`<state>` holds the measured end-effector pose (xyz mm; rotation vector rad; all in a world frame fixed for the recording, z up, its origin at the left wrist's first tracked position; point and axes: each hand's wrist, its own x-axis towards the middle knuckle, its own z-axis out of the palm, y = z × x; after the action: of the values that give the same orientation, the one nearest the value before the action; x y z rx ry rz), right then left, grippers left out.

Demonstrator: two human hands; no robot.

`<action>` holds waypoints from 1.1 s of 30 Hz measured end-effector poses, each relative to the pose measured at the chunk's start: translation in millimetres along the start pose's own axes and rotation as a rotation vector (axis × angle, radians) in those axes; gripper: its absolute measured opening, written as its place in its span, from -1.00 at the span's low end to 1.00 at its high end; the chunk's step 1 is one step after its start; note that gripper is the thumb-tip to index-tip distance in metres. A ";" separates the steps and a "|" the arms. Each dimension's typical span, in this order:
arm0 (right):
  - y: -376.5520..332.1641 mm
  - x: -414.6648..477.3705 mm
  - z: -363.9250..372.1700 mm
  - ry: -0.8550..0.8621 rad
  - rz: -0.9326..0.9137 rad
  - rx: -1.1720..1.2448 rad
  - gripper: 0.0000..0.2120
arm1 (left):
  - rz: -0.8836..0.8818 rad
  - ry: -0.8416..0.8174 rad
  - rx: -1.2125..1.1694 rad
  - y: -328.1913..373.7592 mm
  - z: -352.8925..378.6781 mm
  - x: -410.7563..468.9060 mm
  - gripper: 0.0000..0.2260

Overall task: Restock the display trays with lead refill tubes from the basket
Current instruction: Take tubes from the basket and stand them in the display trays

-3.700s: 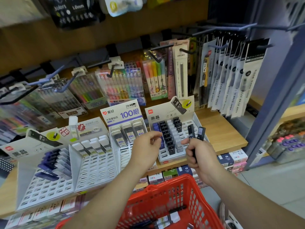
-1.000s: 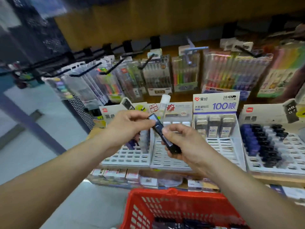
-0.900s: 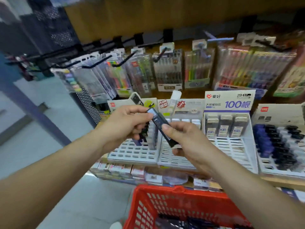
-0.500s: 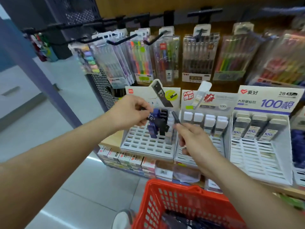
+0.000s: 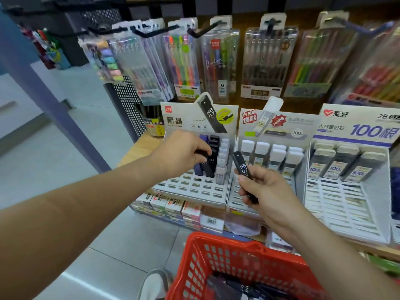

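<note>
— Where is the next tube?
— In the right hand (image 5: pixel 266 191), thumb and fingers pinched round a black HB 0.7 refill tube (image 5: pixel 244 168). Its long axis is tilted, cap end up and leaning toward the left hand (image 5: pixel 181 154).
— And the left?
— It pinches another black tube (image 5: pixel 206 166) near the cap, standing almost upright among the row in the display tray (image 5: pixel 190 188). I can't tell whether it is fully seated.
— Which is nearer the slots?
— The left, right over them. The right hand's tube sits just across the tray's side wall, so I'd judge it must go up and leftward over that edge, then turn upright.
— Room?
— There are plenty of vacant slots on the near side of the left knuckles. The red basket (image 5: pixel 216 256) sits below both wrists, with more dark tubes inside.
</note>
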<state>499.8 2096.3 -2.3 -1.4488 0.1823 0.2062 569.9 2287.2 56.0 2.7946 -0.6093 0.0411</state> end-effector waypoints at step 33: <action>12.1 -24.7 7.4 -0.071 -0.289 -1.151 -0.64 | -0.145 0.134 -0.387 5.5 -13.0 -15.6 -0.92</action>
<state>472.8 2104.3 -7.0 -2.5773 -0.2606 0.1196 553.8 2292.3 68.6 2.4282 -0.3376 0.0716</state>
